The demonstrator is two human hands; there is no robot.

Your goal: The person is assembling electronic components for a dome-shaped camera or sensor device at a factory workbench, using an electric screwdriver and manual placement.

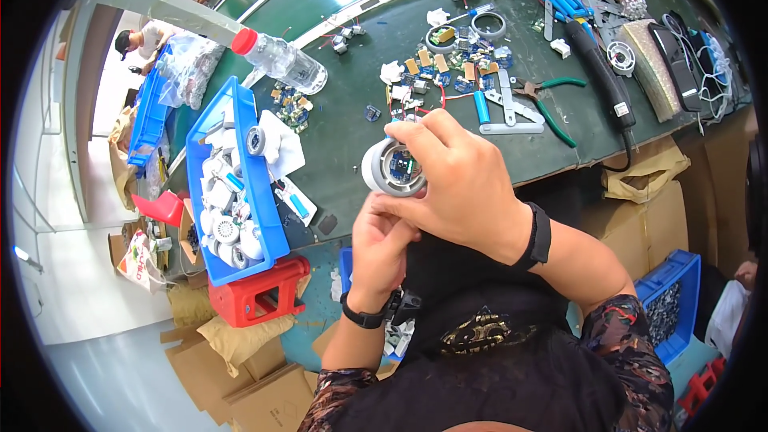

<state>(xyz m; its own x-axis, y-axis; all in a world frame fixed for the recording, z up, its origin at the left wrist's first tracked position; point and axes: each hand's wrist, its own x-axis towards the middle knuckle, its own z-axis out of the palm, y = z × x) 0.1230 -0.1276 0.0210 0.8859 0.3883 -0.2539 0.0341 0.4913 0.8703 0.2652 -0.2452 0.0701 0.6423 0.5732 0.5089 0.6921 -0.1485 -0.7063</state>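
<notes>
Over the near edge of the table I hold a round white housing (382, 170) with a grey rim, its open face showing a small blue circuit board (402, 166). My right hand (460, 176) is closed round it, fingers at the top and thumb along the lower rim. Just below, my left hand (380, 246) has its fingers curled against the underside of the housing; part of its grip is hidden. Red and white wires (442, 96) lie beyond my right fingers. Close by rests a blue cylindrical battery cell (481, 107).
Left stands a blue bin (282, 228) of white housings on a red stool (260, 298). A clear bottle (292, 64) stands behind. Circuit boards (468, 60), green-handled pliers (556, 122), grey flat brackets (512, 124) and a black corded tool (600, 72) occupy the green table (360, 124). Two people work far left.
</notes>
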